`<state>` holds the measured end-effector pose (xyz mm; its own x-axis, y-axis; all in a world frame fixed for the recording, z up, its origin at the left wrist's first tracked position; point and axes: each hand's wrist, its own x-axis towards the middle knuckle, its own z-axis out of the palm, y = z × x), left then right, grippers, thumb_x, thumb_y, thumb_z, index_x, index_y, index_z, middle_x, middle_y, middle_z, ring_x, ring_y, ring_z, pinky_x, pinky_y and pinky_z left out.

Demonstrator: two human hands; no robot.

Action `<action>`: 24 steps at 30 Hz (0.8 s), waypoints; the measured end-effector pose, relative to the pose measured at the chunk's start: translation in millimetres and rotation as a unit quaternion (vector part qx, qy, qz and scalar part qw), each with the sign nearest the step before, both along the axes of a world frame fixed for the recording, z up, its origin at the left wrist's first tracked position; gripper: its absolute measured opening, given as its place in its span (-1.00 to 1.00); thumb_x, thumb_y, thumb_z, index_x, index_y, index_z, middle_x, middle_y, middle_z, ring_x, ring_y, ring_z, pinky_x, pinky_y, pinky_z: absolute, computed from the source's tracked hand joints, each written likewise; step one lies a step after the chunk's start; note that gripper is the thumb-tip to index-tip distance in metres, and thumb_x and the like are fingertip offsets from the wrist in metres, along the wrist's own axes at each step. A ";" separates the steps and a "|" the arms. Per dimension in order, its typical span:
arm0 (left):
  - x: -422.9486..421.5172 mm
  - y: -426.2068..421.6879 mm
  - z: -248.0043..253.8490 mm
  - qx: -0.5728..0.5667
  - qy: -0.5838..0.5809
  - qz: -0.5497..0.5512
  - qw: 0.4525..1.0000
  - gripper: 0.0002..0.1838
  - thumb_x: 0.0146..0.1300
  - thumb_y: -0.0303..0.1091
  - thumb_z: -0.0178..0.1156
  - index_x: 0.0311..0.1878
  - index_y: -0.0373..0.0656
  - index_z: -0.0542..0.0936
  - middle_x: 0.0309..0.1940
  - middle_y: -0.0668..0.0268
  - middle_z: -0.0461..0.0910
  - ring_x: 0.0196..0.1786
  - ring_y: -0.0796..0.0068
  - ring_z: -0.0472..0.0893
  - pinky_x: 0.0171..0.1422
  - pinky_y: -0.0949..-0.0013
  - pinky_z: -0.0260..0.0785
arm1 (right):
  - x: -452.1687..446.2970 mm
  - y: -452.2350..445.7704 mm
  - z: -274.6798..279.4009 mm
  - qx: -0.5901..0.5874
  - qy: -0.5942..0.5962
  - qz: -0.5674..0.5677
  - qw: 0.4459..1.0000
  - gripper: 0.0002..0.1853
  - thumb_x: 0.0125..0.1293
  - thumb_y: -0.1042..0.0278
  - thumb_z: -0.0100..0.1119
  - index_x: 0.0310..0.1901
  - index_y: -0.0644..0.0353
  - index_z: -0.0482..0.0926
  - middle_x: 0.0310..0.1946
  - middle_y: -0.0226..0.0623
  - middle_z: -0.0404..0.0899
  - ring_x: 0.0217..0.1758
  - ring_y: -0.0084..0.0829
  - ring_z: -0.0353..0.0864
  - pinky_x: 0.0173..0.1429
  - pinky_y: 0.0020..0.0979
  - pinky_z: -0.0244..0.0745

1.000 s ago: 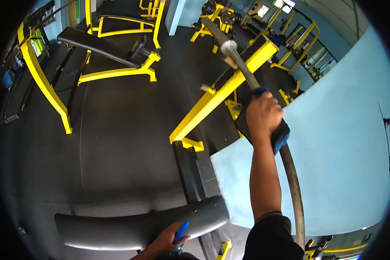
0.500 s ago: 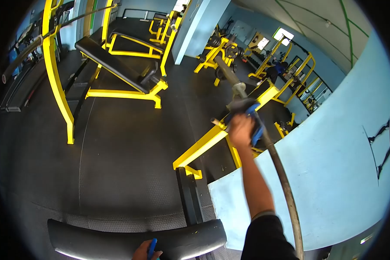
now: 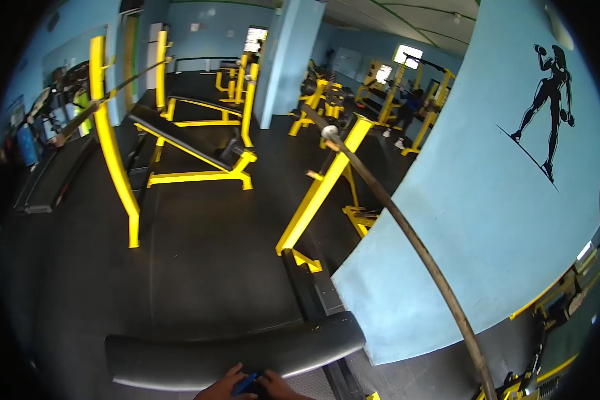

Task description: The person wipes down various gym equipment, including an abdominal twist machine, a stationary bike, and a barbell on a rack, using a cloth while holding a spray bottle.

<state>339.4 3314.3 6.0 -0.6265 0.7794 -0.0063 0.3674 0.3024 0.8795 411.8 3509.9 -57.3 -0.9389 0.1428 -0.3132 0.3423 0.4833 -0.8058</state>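
Observation:
Near the bottom edge, my left hand (image 3: 225, 387) is closed around a blue object (image 3: 245, 384) that is too small to identify. Right beside it, my right hand (image 3: 275, 385) has its fingers bent at the same blue object; whether it grips it is unclear. Both hands are over the near edge of a black padded bench (image 3: 233, 352). A long metal barbell (image 3: 420, 250) runs diagonally from a yellow rack post (image 3: 327, 183) down to the lower right, with neither hand on it. The dark cloth seen before is not visible.
Left of centre stand a yellow rack upright (image 3: 113, 153) and a black inclined bench (image 3: 180, 140). A light blue wall (image 3: 447, 200) with a painted figure curves along the right. Farther back are a blue pillar (image 3: 287, 67), weight racks and a person (image 3: 407, 113).
My right hand has left the barbell, where it held a dark and blue cloth, and come down beside my left hand. The view has tilted up, showing more wall.

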 end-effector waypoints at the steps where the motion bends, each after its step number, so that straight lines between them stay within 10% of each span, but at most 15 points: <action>1: 12.5 -9.3 5.0 -0.003 0.003 0.019 1.000 -0.29 0.07 -0.13 0.46 0.23 -0.28 0.44 0.22 -0.08 0.41 0.35 -0.09 0.32 0.38 0.04 0.24 | 3.5 2.6 -10.1 -0.032 0.017 -0.030 0.999 -0.67 0.31 0.17 0.18 -0.02 0.24 0.52 -0.21 -0.01 0.59 -0.09 -0.07 0.59 0.00 -0.18 0.45; 8: 89.0 -60.7 28.2 0.015 -0.149 -0.048 0.987 -0.32 0.22 0.04 0.32 0.30 -0.15 0.43 0.47 -0.33 -0.12 0.57 -0.17 -0.27 0.53 -0.01 -0.05 | 61.6 -31.6 50.8 -0.059 0.017 -0.095 0.994 -0.62 0.28 0.25 0.22 0.06 0.25 0.47 -0.12 -0.09 0.63 -0.07 -0.24 0.66 -0.01 -0.27 0.50; 11: 112.1 -87.2 49.3 0.066 -0.167 -0.027 0.983 -0.35 0.23 0.03 0.31 0.28 -0.14 0.45 0.45 -0.34 -0.06 0.55 -0.15 -0.07 0.52 0.05 0.02 | 87.7 -64.1 66.6 -0.339 0.039 0.006 0.940 -0.37 0.17 0.62 0.16 0.31 0.24 0.29 0.10 -0.21 0.54 0.14 -0.34 0.57 0.21 -0.35 0.47; 16: 147.8 -164.0 51.2 -0.012 -0.095 0.040 0.995 -0.38 0.21 0.03 0.32 0.21 -0.18 0.51 0.39 -0.19 0.18 0.42 -0.08 0.26 0.40 0.17 0.22 | 91.6 -145.1 94.4 -0.313 0.009 0.167 0.935 -0.21 -0.01 0.78 -0.09 0.39 0.27 0.18 0.14 -0.19 0.48 0.23 -0.38 0.47 0.30 -0.35 0.37; 24: 226.4 -360.6 76.0 0.024 -0.095 0.319 0.943 -0.50 0.15 -0.06 0.38 0.00 -0.28 0.61 0.03 0.00 0.55 0.07 0.03 0.58 0.18 0.18 0.43 | 67.5 -379.6 52.8 -0.185 0.201 0.177 0.946 -0.16 0.02 0.66 0.28 0.33 0.31 0.02 0.03 -0.08 0.45 0.13 -0.31 0.51 0.19 -0.29 0.45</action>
